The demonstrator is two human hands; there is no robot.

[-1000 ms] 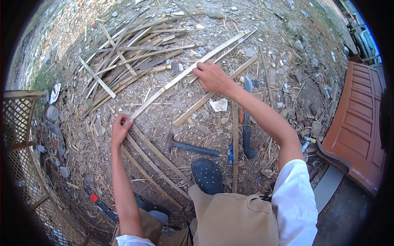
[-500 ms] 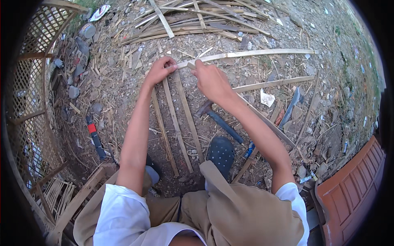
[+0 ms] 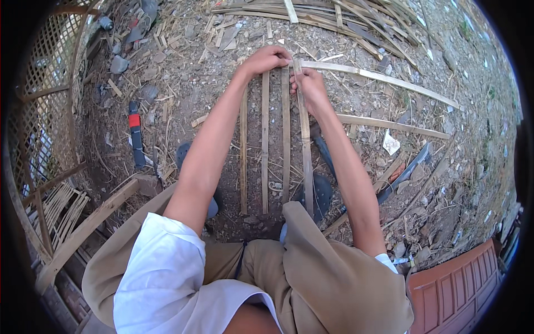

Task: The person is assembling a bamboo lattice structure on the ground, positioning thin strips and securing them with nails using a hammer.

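Note:
Three narrow wooden slats lie side by side on the ground in front of me, pointing toward my feet. Across their far ends runs a longer pale slat, stretching off to the right. My left hand is closed, its thumb and fingers pinching the left end of this crosswise slat. My right hand is wrapped round the far part of another slat, which lies over the crosswise one, roughly parallel to the three. A hammer lies partly hidden behind my right forearm.
A long-bladed knife and another slat lie to the right. At left are a black tool with a red band and a lattice panel. More slats are heaped at the back; a reddish-brown panel stands lower right.
My right hand has swung the slat it holds from a slant under my forearm to lie alongside the others. My left hand stays at the crosswise slat's end. The view has turned.

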